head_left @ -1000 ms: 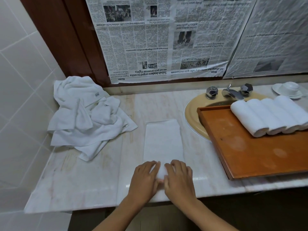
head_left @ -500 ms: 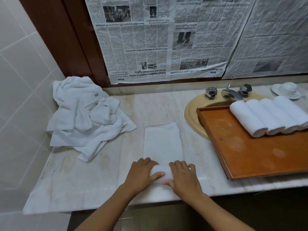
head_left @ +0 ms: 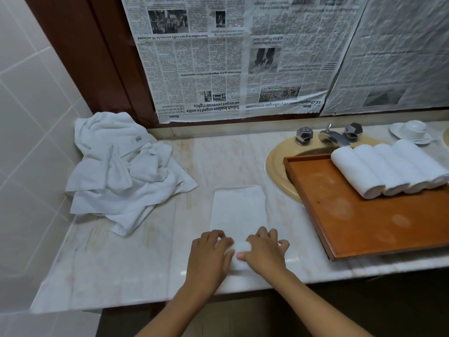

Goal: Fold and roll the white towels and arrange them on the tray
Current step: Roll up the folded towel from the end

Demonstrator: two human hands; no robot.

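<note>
I see the long folded white cloth towel (head_left: pixel 239 210) lying flat near the front edge of the pale marble surface (head_left: pixel 121 263), its near end rolled. The left hand (head_left: pixel 210 257) and right hand (head_left: pixel 264 255) curl their fingers (head_left: pixel 263 233) round that roll. Bare marble lies on both sides. To the right, the orange-brown wooden tray (head_left: pixel 364 222) overhangs the yellow sink (head_left: pixel 274 171), with four rolled white towels (head_left: pixel 388 169) at its far edge. A crumpled white towel heap (head_left: pixel 121 171) sits at the far left.
</note>
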